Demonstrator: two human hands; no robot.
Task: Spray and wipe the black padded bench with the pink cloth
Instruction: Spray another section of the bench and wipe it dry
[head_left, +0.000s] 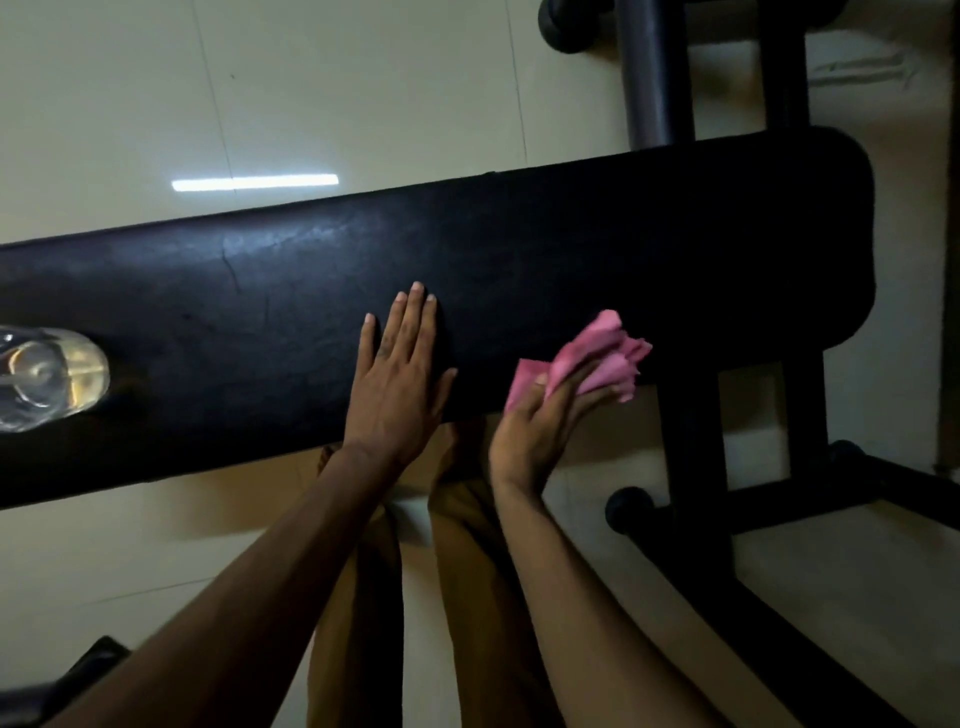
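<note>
The black padded bench (571, 249) runs across the view from the left edge to the right. My left hand (400, 374) lies flat on its near half, fingers spread, holding nothing. My right hand (540, 431) grips the crumpled pink cloth (597, 358) at the bench's near edge, right of the left hand. A clear spray bottle (47, 376) with yellowish liquid stands on the pad at the far left, partly cut off by the frame.
The bench's black metal frame (691, 457) and legs with round end caps stand at the right. A thick dark tube (649, 73) rises behind the bench. Pale tiled floor (311, 78) surrounds it. My legs are under the near edge.
</note>
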